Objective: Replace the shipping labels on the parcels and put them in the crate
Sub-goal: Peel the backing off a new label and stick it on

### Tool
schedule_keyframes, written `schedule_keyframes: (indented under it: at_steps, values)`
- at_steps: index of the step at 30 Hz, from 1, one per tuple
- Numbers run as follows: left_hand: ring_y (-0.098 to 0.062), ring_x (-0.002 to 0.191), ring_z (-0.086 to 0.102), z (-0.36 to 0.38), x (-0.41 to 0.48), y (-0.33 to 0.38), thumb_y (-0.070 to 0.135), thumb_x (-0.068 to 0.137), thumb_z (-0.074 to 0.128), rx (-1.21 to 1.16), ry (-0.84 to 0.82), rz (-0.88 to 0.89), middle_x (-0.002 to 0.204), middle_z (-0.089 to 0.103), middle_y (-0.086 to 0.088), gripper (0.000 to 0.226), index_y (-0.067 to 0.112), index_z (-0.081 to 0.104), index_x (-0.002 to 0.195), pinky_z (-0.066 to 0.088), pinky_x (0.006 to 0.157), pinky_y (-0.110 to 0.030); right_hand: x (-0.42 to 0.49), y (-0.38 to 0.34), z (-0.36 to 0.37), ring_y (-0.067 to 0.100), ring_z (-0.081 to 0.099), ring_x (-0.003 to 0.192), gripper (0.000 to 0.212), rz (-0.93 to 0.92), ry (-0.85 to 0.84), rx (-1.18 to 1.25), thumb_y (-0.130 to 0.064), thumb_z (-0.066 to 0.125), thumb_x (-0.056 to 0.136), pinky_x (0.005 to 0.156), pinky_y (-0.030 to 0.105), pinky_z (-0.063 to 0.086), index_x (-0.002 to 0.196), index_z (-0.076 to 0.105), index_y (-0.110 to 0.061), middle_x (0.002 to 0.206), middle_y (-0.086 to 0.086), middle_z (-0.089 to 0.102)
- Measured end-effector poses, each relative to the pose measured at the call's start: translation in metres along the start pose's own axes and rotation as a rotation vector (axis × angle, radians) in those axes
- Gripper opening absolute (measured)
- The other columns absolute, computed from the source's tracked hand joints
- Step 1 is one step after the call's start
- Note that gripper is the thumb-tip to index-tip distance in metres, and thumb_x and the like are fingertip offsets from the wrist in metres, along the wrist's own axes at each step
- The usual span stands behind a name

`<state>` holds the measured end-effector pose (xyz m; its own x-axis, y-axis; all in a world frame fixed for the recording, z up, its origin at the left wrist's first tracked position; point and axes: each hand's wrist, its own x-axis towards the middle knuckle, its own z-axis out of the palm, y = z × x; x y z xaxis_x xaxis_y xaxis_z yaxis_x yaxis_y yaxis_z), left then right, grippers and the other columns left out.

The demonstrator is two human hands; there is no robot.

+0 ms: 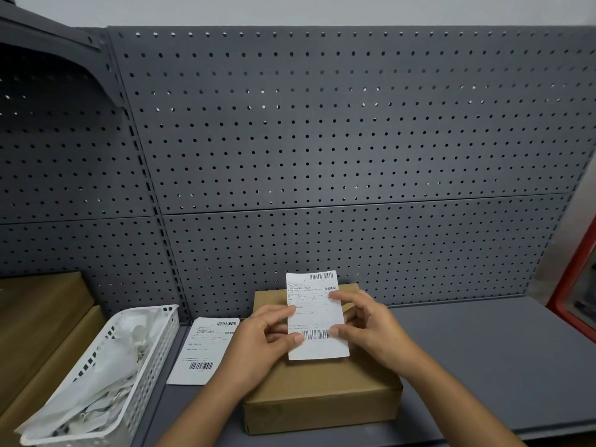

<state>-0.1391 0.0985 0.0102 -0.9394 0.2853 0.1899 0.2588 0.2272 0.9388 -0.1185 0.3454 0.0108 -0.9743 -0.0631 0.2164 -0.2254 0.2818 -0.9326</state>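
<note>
Label [315, 306], white, barcoded: over parcel [322, 391], left hand [258, 340] and right hand [374, 330] each with pinching grip on its edges. Second label [203, 346] at nine o'clock.

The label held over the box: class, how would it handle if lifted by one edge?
Probably light: the label is one thin sheet. Likely bendy, yet it looks flat between left hand and right hand, so somewhat stiff.

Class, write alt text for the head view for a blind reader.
A left hand and right hand hold a label over a brown parcel on a grey shelf. A second label lies left of it, beside a white basket of paper, with pegboard behind.
</note>
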Motion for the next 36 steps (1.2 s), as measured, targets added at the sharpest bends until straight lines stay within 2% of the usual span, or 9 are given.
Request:
schedule_keyframes:
  at_steps: [3, 7, 17, 21, 24, 30, 36]
  values:
    - [-0.007, 0.104, 0.070, -0.001, 0.000, -0.006, 0.009, 0.079, 0.088, 0.012, 0.004, -0.008, 0.126, 0.065, 0.014, 0.051, 0.022, 0.071, 0.125, 0.056, 0.091, -0.020, 0.000, 0.006, 0.002, 0.005, 0.064, 0.088, 0.071, 0.003, -0.045, 0.003, -0.010, 0.092, 0.072, 0.085, 0.025, 0.054, 0.134, 0.061, -0.023, 0.123, 0.002, 0.056]
    - [-0.008, 0.105, 0.070, -0.002, -0.001, -0.012, 0.011, 0.078, 0.089, 0.037, -0.005, -0.019, 0.126, 0.066, 0.015, 0.054, 0.023, 0.070, 0.127, 0.057, 0.094, -0.023, 0.001, 0.010, 0.002, 0.004, 0.063, 0.090, 0.074, -0.002, -0.067, -0.045, -0.014, 0.094, 0.070, 0.084, 0.024, 0.052, 0.135, 0.060, -0.025, 0.124, 0.000, 0.056]
    - [-0.002, 0.102, 0.069, 0.001, -0.004, -0.017, 0.007, 0.078, 0.088, 0.088, -0.015, -0.012, 0.127, 0.064, 0.012, 0.056, 0.020, 0.069, 0.129, 0.054, 0.089, -0.014, -0.002, 0.009, 0.004, 0.001, 0.061, 0.094, 0.074, 0.000, -0.084, -0.165, -0.017, 0.093, 0.073, 0.087, 0.021, 0.051, 0.137, 0.057, -0.027, 0.122, -0.010, 0.054]
    - [0.001, 0.101, 0.066, 0.005, -0.007, -0.018, 0.008, 0.078, 0.088, 0.158, -0.006, 0.007, 0.125, 0.063, 0.020, 0.058, 0.019, 0.068, 0.132, 0.050, 0.090, -0.011, -0.003, 0.009, 0.007, 0.003, 0.061, 0.097, 0.074, 0.001, -0.093, -0.219, -0.017, 0.092, 0.074, 0.090, 0.026, 0.053, 0.138, 0.055, -0.029, 0.119, -0.021, 0.053]
    - [-0.002, 0.100, 0.065, 0.006, -0.008, -0.021, 0.016, 0.078, 0.089, 0.240, 0.006, 0.032, 0.122, 0.060, 0.032, 0.060, 0.024, 0.068, 0.133, 0.050, 0.091, -0.012, -0.005, 0.007, 0.009, 0.003, 0.059, 0.098, 0.076, -0.008, -0.110, -0.261, -0.017, 0.091, 0.076, 0.090, 0.024, 0.053, 0.141, 0.053, -0.027, 0.124, -0.019, 0.050]
    - [0.000, 0.106, 0.064, 0.005, -0.007, -0.025, 0.017, 0.080, 0.087, 0.267, -0.019, 0.056, 0.125, 0.053, 0.038, 0.060, 0.023, 0.066, 0.136, 0.048, 0.095, -0.011, -0.008, 0.007, 0.006, 0.001, 0.057, 0.103, 0.091, 0.033, -0.168, -0.318, -0.027, 0.089, 0.078, 0.094, 0.023, 0.053, 0.154, 0.038, -0.027, 0.119, -0.035, 0.040]
    - [0.005, 0.110, 0.060, 0.006, -0.010, -0.028, 0.020, 0.086, 0.083, 0.274, -0.019, 0.072, 0.128, 0.053, 0.035, 0.059, 0.025, 0.062, 0.141, 0.042, 0.094, -0.005, -0.010, 0.005, 0.007, -0.004, 0.052, 0.109, 0.107, 0.039, -0.197, -0.361, -0.042, 0.092, 0.073, 0.098, 0.018, 0.048, 0.158, 0.028, -0.027, 0.130, -0.034, 0.033]
